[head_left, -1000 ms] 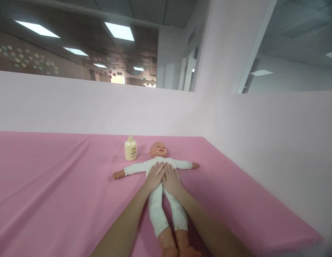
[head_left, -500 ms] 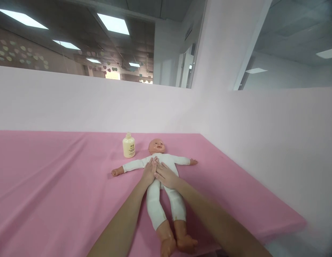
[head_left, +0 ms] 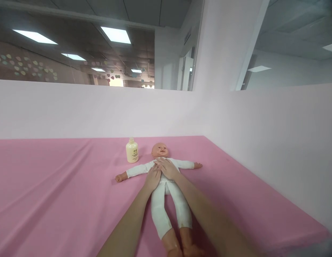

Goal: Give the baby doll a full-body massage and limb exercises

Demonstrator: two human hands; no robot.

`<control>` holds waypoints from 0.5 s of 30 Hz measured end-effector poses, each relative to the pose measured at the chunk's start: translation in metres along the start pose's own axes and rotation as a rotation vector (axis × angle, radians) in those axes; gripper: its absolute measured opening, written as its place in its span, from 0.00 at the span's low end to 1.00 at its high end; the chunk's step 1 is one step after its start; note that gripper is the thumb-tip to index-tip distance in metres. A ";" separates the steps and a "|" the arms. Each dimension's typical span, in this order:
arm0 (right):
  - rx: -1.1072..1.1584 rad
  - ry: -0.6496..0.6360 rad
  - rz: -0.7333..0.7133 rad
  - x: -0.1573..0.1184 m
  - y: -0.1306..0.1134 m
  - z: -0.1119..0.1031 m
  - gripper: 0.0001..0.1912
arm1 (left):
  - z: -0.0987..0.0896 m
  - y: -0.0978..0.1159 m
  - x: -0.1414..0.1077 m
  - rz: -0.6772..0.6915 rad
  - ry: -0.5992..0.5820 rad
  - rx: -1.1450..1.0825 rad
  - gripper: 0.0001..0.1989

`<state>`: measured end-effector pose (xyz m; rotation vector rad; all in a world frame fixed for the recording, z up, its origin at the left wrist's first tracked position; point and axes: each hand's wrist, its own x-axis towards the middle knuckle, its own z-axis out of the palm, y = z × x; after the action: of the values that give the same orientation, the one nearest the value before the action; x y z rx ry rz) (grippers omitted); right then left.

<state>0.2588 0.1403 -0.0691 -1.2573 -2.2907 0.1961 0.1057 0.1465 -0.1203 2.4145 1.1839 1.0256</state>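
Note:
A baby doll (head_left: 166, 187) with a white cloth body lies on its back, its head toward the wall and its arms spread. My left hand (head_left: 153, 176) rests flat on the left side of its torso, fingers stretched out. Higher on the doll's chest lies my right hand (head_left: 167, 168), also flat with extended fingers, close against the left one. Neither hand grips anything. Beyond the doll's outstretched left-side arm stands a cream-yellow bottle (head_left: 132, 152) with dark print, upright and apart from both hands.
A pink sheet (head_left: 75, 192) with some creases covers the table under the doll. White walls (head_left: 101, 114) border it at the back and on the right. Above them are windows (head_left: 88, 43) with ceiling lights and heart-shaped decorations visible in them.
My right hand has slid up the doll's chest toward its neck, and my left hand has shifted slightly on the torso. The whole view has tilted a little, so everything sits lower.

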 end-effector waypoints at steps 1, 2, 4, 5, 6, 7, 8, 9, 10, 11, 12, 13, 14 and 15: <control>-0.017 0.019 0.022 -0.001 0.000 0.001 0.27 | 0.002 -0.002 0.000 -0.012 0.002 -0.004 0.27; -0.033 0.033 0.049 -0.003 0.000 0.002 0.27 | 0.003 -0.004 0.001 -0.037 0.005 -0.016 0.27; -0.065 0.042 0.113 -0.006 -0.001 0.004 0.27 | 0.008 -0.008 0.001 -0.078 0.009 -0.033 0.27; -0.081 0.041 0.148 -0.008 -0.002 0.005 0.27 | 0.010 -0.011 0.001 -0.086 0.009 -0.036 0.27; -0.098 0.040 0.183 -0.010 -0.003 0.006 0.27 | 0.012 -0.012 0.001 -0.093 0.008 -0.040 0.28; -0.117 0.041 0.221 -0.012 -0.004 0.007 0.28 | 0.013 -0.014 0.001 -0.101 0.007 -0.043 0.28; -0.137 0.046 0.261 -0.014 -0.005 0.008 0.28 | 0.014 -0.014 0.001 -0.115 0.005 -0.043 0.28; -0.156 0.054 0.303 -0.016 -0.006 0.008 0.29 | 0.014 -0.014 0.001 -0.132 0.002 -0.041 0.29; -0.174 0.061 0.344 -0.018 -0.008 0.009 0.30 | 0.014 -0.014 0.001 -0.150 -0.001 -0.036 0.30; -0.189 0.064 0.382 -0.020 -0.009 0.009 0.31 | 0.013 -0.013 0.001 -0.164 -0.006 -0.030 0.30; -0.201 0.065 0.412 -0.023 -0.011 0.009 0.32 | 0.012 -0.011 0.001 -0.171 -0.012 -0.026 0.31; -0.211 0.060 0.431 -0.026 -0.013 0.010 0.33 | 0.011 -0.010 0.001 -0.174 -0.015 -0.022 0.31; -0.219 0.051 0.443 -0.029 -0.015 0.010 0.34 | 0.009 -0.008 0.001 -0.175 -0.018 -0.019 0.31; -0.226 0.037 0.449 -0.032 -0.018 0.009 0.35 | 0.008 -0.006 0.001 -0.177 -0.022 -0.018 0.31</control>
<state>0.2549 0.1049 -0.0827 -1.8670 -2.0106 0.0679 0.1080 0.1514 -0.1283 2.2542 1.3466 0.9495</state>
